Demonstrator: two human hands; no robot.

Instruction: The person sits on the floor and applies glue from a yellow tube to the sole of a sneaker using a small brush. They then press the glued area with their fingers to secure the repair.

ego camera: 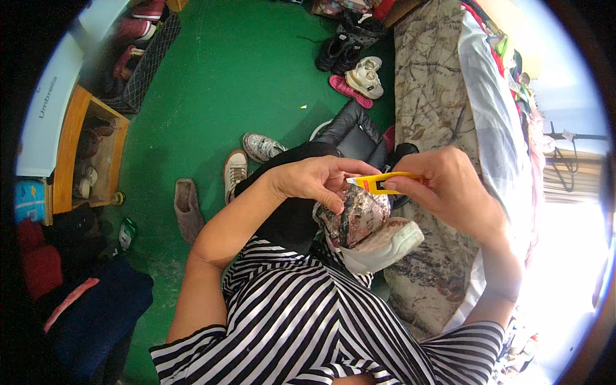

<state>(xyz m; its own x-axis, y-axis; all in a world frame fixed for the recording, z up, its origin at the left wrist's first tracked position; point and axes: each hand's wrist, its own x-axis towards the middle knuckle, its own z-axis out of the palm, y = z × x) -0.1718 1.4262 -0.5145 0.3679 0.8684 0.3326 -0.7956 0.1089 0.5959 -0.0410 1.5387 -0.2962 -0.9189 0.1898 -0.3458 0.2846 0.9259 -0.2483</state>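
A shoe with a white sole and a glittery, patterned upper (pixel 373 240) rests on my lap, its sole partly turned towards the right. My right hand (pixel 433 187) is closed round a yellow utility knife (pixel 370 184), whose tip points left, just above the shoe's upper. At the shoe's upper edge is my left hand (pixel 327 180), thumb and fingers curved round material there; the fingertips are partly hidden, close to the knife's tip. How far the blade is out cannot be told.
A camouflage-like patterned cover (pixel 428 72) lies along the right. On the green floor are a grey slipper (pixel 188 209), a white sneaker (pixel 236 171), a glittery sneaker (pixel 262 147) and a black padded item (pixel 356 134). A wooden shoe shelf (pixel 72 154) stands at left.
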